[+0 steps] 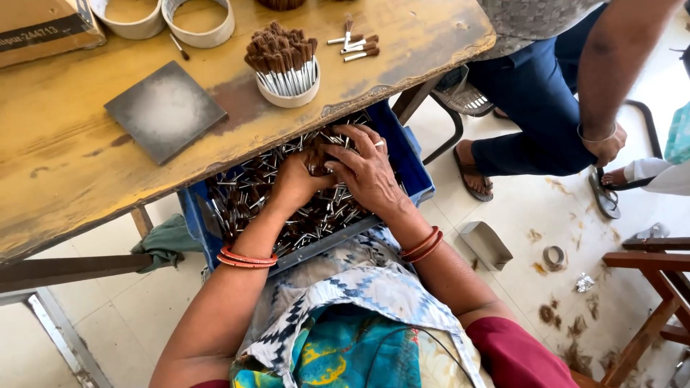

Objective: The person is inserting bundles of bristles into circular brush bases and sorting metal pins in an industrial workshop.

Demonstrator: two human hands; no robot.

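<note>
Patterned cloth (359, 316) in blue, white and teal covers the lap at the bottom edge, and both forearms reach up from it, each with two orange-red bangles (246, 258) at the wrist. Just beyond sits one blue crate (415, 162), tucked partly under the worn yellow table (65, 172) and heaped with loose brush heads (248, 194), far too many to count, each a silver ferrule with a brown tuft. Left hand (293, 181) is buried in the pile with fingers curled around a small bunch of them; right hand (365, 169) lies spread over the same bunch, fingertips pressing down, a ring on one finger. On the table stand one white cup (289, 95) packed with upright brush heads, one dark square tile (165, 109), two pale tape rings (199, 20), and four loose brush heads (357, 44) near the far edge. Another person's hand (607, 146) hangs by a dark-trousered leg at right, well apart from the crate
</note>
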